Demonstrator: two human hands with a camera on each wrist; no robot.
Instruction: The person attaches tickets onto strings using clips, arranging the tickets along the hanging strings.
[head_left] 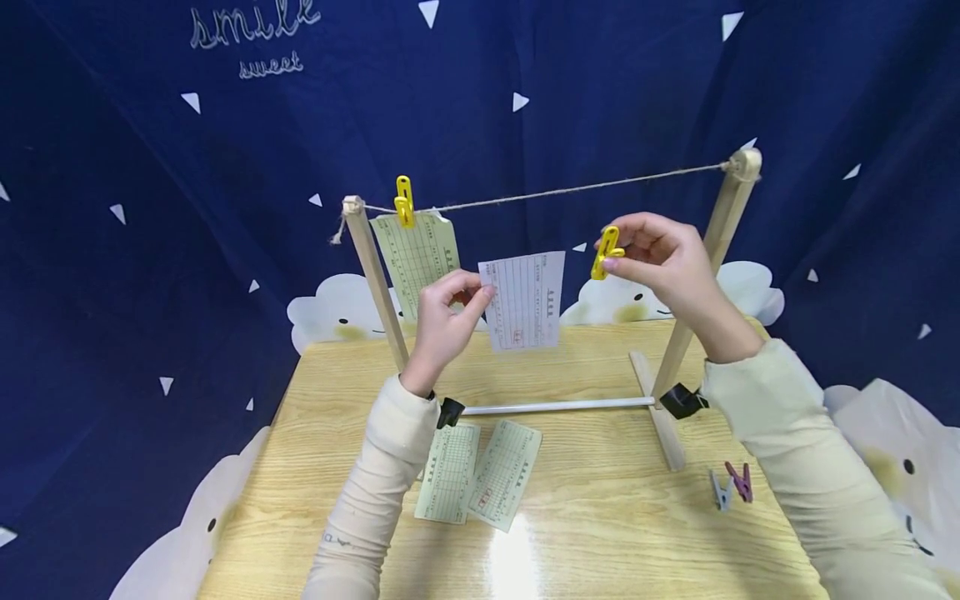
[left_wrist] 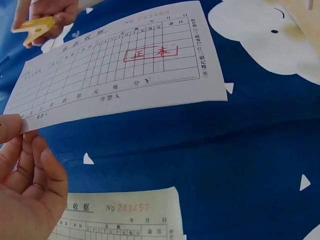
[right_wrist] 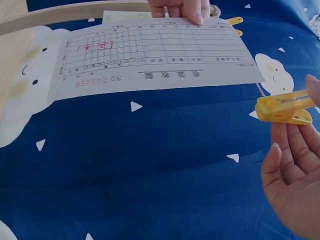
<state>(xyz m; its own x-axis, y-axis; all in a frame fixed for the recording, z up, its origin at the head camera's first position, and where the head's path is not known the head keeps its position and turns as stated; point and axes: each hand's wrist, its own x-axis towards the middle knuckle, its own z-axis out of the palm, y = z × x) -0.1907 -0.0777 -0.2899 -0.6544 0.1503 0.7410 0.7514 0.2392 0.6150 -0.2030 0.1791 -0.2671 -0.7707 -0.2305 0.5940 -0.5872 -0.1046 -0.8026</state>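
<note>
My left hand (head_left: pixel 452 321) pinches a white receipt slip (head_left: pixel 525 302) by its upper left edge, in front of and below the string (head_left: pixel 555 193). Printed lines and a red stamp show on the slip in the left wrist view. Off to the right, my right hand (head_left: pixel 667 258) holds a yellow clothespin (head_left: pixel 606 253) between thumb and fingers, apart from both slip and string. A greenish receipt slip (head_left: pixel 412 254) hangs at the string's left end under another yellow clothespin (head_left: pixel 404 202); my left hand partly covers its lower part.
Wooden posts (head_left: pixel 708 250) carry the string, with a white rod (head_left: pixel 558 407) low between them. On the table (head_left: pixel 600 517) lie two more greenish slips (head_left: pixel 448 475) (head_left: pixel 504 475). At the right are a grey clothespin (head_left: pixel 722 490) and a purple clothespin (head_left: pixel 740 482).
</note>
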